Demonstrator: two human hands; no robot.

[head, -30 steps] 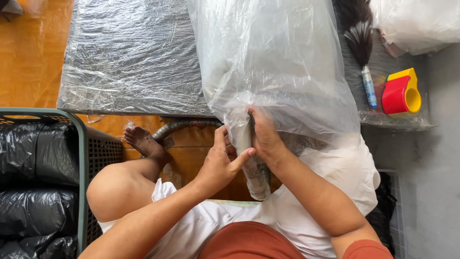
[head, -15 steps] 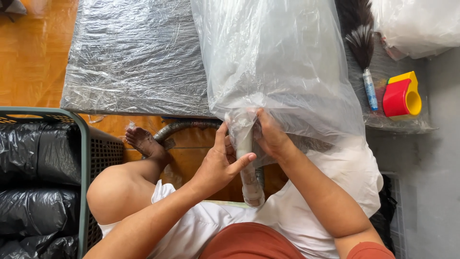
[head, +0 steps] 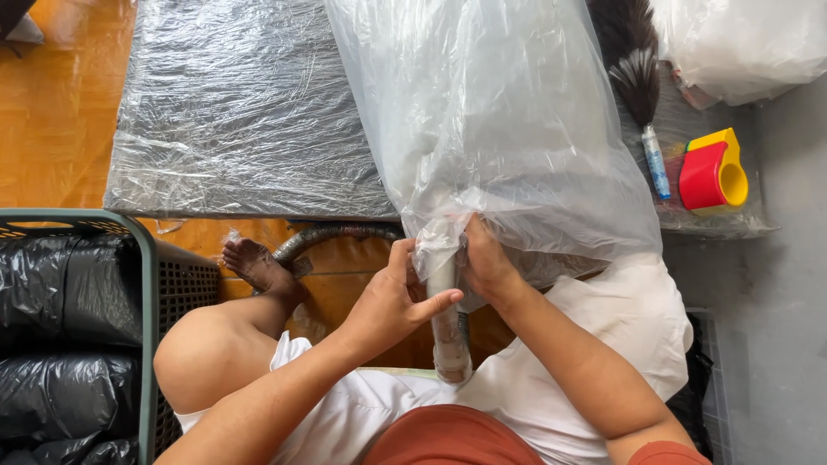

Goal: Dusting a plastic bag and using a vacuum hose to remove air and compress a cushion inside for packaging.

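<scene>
Clear plastic bag (head: 500, 129) neck bunched around a grey tube (head: 450, 336); our left hand (head: 392, 301) and right hand (head: 484, 263) both grip it, fingers closed.

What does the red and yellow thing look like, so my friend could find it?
Look right of the big clear plastic bag, near the grey wall. Beside a dark feather duster lies a red cup-shaped piece in a yellow holder. It is the only brightly coloured thing there.

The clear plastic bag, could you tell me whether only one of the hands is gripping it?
No, both the left hand and the right hand clasp the gathered neck of the clear plastic bag.
</scene>
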